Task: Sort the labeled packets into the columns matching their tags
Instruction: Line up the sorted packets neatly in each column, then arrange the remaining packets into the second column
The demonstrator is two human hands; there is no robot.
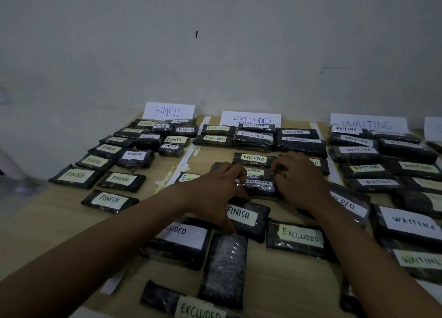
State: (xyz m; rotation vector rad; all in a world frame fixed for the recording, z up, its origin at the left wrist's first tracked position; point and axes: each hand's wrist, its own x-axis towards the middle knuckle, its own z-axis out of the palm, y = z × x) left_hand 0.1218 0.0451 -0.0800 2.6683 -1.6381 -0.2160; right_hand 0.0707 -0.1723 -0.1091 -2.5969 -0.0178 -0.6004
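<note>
Our left hand [220, 188] and right hand [299, 181] each close their grip on one end of the EXCLUDED packet [259, 186], in front of the EXCLUDED sign [250, 119]. Sliding it may drag the FINISH packet [248, 216], next out from the sign, along the bench [59, 222].

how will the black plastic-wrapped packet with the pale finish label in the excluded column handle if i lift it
The black plastic-wrapped FINISH packet looks plump with rounded corners, so probably soft, sagging slightly rather than stiff. Its glossy wrap may be slippery. Lying flat, it should slide, not roll.
</note>
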